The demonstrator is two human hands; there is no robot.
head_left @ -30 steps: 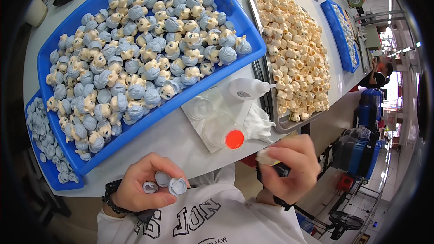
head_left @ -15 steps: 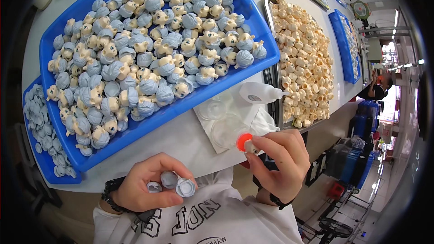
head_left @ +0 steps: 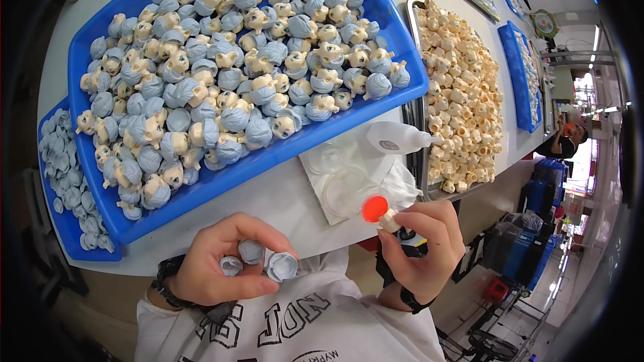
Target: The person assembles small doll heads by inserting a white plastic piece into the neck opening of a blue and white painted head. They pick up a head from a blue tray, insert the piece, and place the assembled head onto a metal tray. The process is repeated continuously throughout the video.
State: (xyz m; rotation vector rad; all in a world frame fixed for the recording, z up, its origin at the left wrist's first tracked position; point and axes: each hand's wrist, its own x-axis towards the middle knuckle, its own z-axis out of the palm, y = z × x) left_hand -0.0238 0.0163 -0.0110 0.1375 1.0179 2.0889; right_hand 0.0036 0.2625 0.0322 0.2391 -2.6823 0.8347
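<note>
Blue-grey hair caps (head_left: 265, 263) in left hand (head_left: 215, 271)

Toy factory assembly line. Long white workbench (head_left: 282, 201) carries a blue tray (head_left: 402, 104) heaped with doll heads (head_left: 235, 74) and a metal tray (head_left: 417, 104) of cream parts (head_left: 463, 94). More blue trays (head_left: 520, 60) toward the bench's far end, another worker (head_left: 563, 141) beyond its right edge.

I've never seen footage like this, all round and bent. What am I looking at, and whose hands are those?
The picture comes from a wide-angle camera worn on a person's head, looking down, so straight edges curve. The hands are that person's own. The left hand holds three small grey-blue hair pieces. The right hand holds a small cream piece beside a little orange dish. On the table sit a large blue tray heaped with doll heads, a metal tray of cream parts, and a white squeeze bottle.
</note>
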